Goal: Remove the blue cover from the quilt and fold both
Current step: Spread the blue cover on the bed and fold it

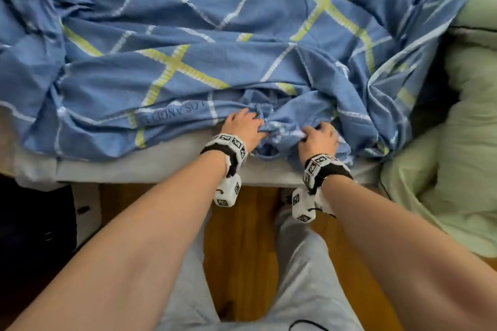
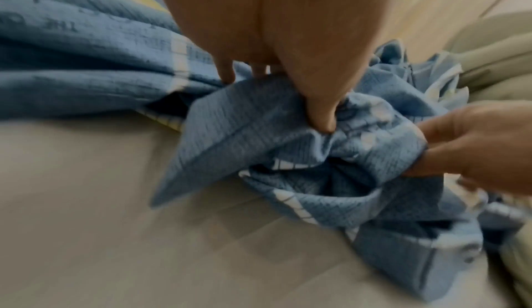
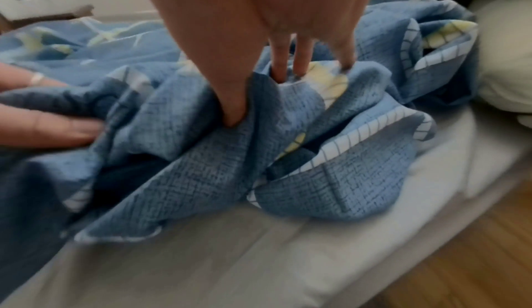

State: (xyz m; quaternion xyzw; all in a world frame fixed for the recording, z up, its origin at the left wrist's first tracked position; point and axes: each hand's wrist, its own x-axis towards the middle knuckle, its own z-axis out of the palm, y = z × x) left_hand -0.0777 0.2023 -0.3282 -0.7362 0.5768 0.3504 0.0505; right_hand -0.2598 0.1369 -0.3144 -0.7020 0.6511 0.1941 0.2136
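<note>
The blue cover [image 1: 209, 35], checked with white and yellow-green stripes, lies spread and crumpled over the bed. Its near edge is bunched at the bed's front edge. My left hand [image 1: 246, 125] grips that bunch from the left, thumb and fingers dug into the cloth [image 2: 287, 131]. My right hand [image 1: 318, 137] grips the same bunch just to the right, fingers pinching folds [image 3: 259, 135]. The pale green quilt [image 1: 462, 121] lies heaped at the right, outside the cover. In the left wrist view my left hand [image 2: 290, 99] shows; in the right wrist view my right hand [image 3: 276, 94] shows.
A grey sheet [image 1: 150, 161] covers the mattress, bare along the front edge. Wooden floor [image 1: 242, 236] and my legs in grey trousers [image 1: 304, 277] are below. A white drawer unit [image 1: 86, 212] stands low at the left beside the bed.
</note>
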